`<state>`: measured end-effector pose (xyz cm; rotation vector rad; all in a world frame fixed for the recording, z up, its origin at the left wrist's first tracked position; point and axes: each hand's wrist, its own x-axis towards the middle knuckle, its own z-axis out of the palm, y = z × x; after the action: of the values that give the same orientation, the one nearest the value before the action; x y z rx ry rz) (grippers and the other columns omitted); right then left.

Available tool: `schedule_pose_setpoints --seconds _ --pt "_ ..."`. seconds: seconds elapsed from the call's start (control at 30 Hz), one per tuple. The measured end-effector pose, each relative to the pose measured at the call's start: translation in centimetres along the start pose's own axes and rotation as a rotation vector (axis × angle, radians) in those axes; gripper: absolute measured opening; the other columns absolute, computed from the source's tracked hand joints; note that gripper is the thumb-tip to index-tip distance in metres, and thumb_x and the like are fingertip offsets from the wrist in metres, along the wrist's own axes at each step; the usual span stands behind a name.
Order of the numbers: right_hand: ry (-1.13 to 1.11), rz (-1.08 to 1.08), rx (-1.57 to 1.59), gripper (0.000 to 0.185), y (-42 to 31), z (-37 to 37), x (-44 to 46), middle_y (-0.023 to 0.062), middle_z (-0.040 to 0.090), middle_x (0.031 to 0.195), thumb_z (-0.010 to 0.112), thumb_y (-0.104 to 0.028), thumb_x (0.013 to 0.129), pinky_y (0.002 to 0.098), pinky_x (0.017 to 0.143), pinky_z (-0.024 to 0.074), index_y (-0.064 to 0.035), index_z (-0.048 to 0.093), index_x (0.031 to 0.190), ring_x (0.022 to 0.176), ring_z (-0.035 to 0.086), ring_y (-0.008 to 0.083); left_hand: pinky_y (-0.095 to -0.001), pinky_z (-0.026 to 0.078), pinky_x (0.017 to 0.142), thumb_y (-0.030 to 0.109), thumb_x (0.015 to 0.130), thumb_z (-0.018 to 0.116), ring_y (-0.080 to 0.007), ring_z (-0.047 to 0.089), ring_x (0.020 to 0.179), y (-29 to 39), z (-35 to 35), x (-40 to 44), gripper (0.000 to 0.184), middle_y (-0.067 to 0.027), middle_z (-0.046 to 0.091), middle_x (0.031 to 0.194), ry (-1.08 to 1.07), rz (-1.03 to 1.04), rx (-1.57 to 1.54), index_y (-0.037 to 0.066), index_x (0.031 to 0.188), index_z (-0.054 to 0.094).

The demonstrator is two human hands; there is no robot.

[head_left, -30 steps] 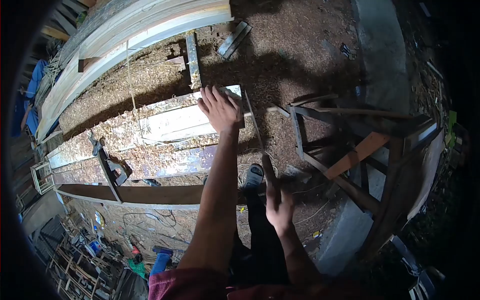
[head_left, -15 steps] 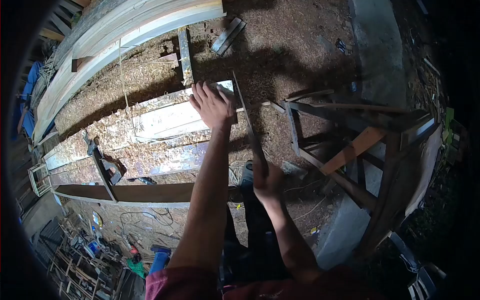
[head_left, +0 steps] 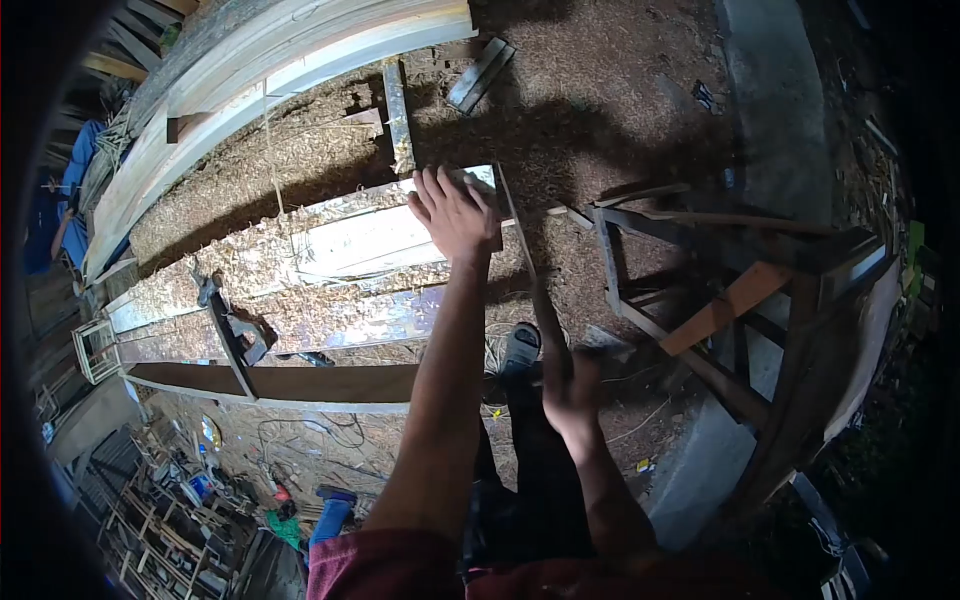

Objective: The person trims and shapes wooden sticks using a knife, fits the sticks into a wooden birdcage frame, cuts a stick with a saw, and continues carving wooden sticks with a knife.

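Note:
My left hand (head_left: 456,218) lies flat, fingers spread, on the right end of a pale wooden board (head_left: 372,243) on the shaving-covered bench. A long, thin saw (head_left: 538,280) runs along the board's right end, its tip near the far corner. Its handle end is in my right hand (head_left: 573,392), which is blurred and closed round it. Whether the blade touches the wood I cannot tell.
Long planks (head_left: 330,45) lie at the upper left. A dark wooden frame (head_left: 740,300) stands at the right. A metal clamp (head_left: 230,330) sits on the bench's left part. Wood shavings cover the ground; my sandalled foot (head_left: 522,348) is below the bench.
My right hand and the saw went up toward the board, then back down toward my body. My left hand stays on the board. The whole view has shifted slightly.

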<state>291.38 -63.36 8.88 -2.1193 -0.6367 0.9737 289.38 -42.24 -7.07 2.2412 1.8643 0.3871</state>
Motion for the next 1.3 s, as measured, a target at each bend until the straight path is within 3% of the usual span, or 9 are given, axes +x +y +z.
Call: schedule_pose_setpoints --seconds 0.23,0.57,0.67,0.7,0.83,1.0,1.07,1.2,1.3 --pt "0.065 0.083 -0.010 0.049 -0.3 -1.2 -2.3 0.0068 0.046 0.049 0.050 -0.037 0.097 0.0356 0.048 0.0342 0.0016 0.058 0.068 0.051 0.049 0.0103 -0.0493 0.010 0.115 0.034 0.094 0.037 -0.0316 0.022 0.141 0.0 0.1 0.1 0.053 -0.0193 0.037 0.142 -0.018 0.001 -0.028 -0.001 0.134 0.040" --pt "0.058 -0.080 0.084 0.039 -0.6 0.7 -0.4 0.0095 0.050 0.055 0.047 -0.029 0.098 0.0329 0.048 0.0355 0.0010 0.059 0.077 0.051 0.050 0.0103 -0.0500 0.010 0.115 0.033 0.093 0.038 -0.0318 0.022 0.141 0.0 0.0 0.4 0.054 -0.0196 0.037 0.141 -0.028 0.005 -0.017 -0.004 0.134 0.039" --pt "0.017 0.172 -0.179 0.042 -1.4 2.0 3.4 0.0105 0.051 0.052 0.045 -0.024 0.098 0.0356 0.047 0.0332 0.0012 0.057 0.068 0.047 0.038 0.0129 -0.0502 0.009 0.115 0.031 0.090 0.041 -0.0319 0.022 0.141 -0.1 -0.2 -0.1 0.055 -0.0194 0.038 0.141 -0.039 0.004 -0.016 -0.003 0.134 0.039" --pt "0.070 0.047 0.072 0.044 -2.0 2.2 5.0 0.0110 0.048 0.049 0.048 -0.028 0.097 0.0354 0.046 0.0330 0.0008 0.054 0.065 0.047 0.042 0.0129 -0.0503 0.009 0.115 0.031 0.089 0.042 -0.0320 0.022 0.141 -0.2 -0.1 0.0 0.056 -0.0193 0.038 0.141 -0.036 0.003 -0.019 -0.003 0.134 0.039" --pt "0.011 -0.030 -0.095 0.040 -0.7 -0.2 -0.5 0.0142 0.050 0.053 0.050 -0.029 0.097 0.0356 0.048 0.0378 0.0008 0.060 0.072 0.050 0.053 0.0147 -0.0498 0.005 0.117 0.029 0.085 0.044 -0.0325 0.019 0.142 0.3 -0.8 0.2 0.060 -0.0201 0.035 0.144 -0.082 -0.029 -0.090 -0.004 0.135 0.039" --pt "0.018 0.122 -0.012 0.047 -0.1 1.4 4.3 0.0109 0.049 0.052 0.047 -0.035 0.098 0.0363 0.049 0.0359 0.0004 0.059 0.069 0.052 0.051 0.0116 -0.0499 0.006 0.116 0.030 0.086 0.044 -0.0325 0.019 0.142 0.0 -0.2 -0.2 0.059 -0.0202 0.035 0.143 -0.055 -0.008 -0.052 -0.004 0.135 0.038" --pt "0.038 0.085 -0.008 0.042 -0.1 1.2 3.7 0.0097 0.048 0.052 0.044 -0.036 0.099 0.0354 0.048 0.0350 -0.0009 0.064 0.087 0.051 0.048 0.0107 -0.0502 0.008 0.116 0.029 0.087 0.043 -0.0327 0.020 0.141 -0.1 -0.3 -0.1 0.057 -0.0195 0.036 0.141 -0.036 0.014 -0.034 -0.003 0.134 0.038" --pt "-0.063 -0.064 -0.060 0.050 -2.5 -1.1 0.1 0.0105 0.048 0.053 0.040 -0.033 0.100 0.0319 0.047 0.0337 -0.0147 0.034 0.146 0.048 0.040 0.0095 -0.0503 0.008 0.116 0.027 0.085 0.046 -0.0330 0.021 0.141 -0.2 0.0 0.0 0.058 -0.0195 0.036 0.141 -0.043 0.017 -0.036 -0.002 0.135 0.037" --pt "-0.036 -0.084 -0.097 0.047 0.9 0.9 2.6 0.0128 0.055 0.058 0.039 -0.029 0.101 0.0318 0.047 0.0339 -0.0147 0.037 0.145 0.050 0.045 0.0095 -0.0501 0.008 0.116 0.028 0.085 0.046 -0.0331 0.020 0.141 -0.2 0.1 -0.1 0.060 -0.0199 0.035 0.142 -0.038 0.018 -0.010 -0.002 0.136 0.036"
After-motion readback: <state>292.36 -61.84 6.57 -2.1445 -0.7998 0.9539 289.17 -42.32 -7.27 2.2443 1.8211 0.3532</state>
